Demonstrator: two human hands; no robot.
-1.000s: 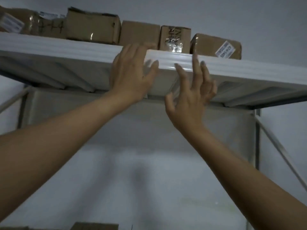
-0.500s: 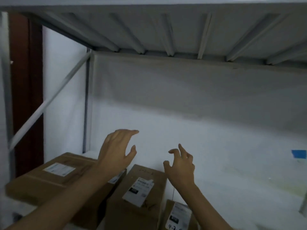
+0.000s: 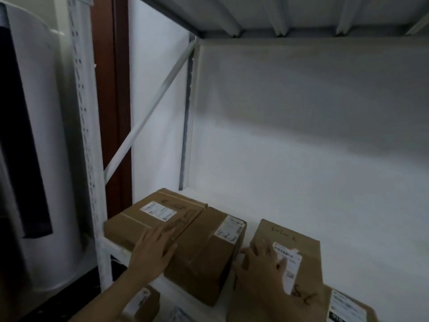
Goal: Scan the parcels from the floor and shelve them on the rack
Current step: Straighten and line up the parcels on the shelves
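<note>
Cardboard parcels (image 3: 202, 252) at shelf's (image 3: 348, 228) left, hands (image 3: 151, 252) atop

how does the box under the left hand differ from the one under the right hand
The leftmost box, under the left hand, lies wide and flat beside the rack post; the right box looks narrower and sits further right, another box between them. The leftmost box's label shows whole; the right hand covers part of the right box's label. Both are brown cardboard with white labels.
</note>
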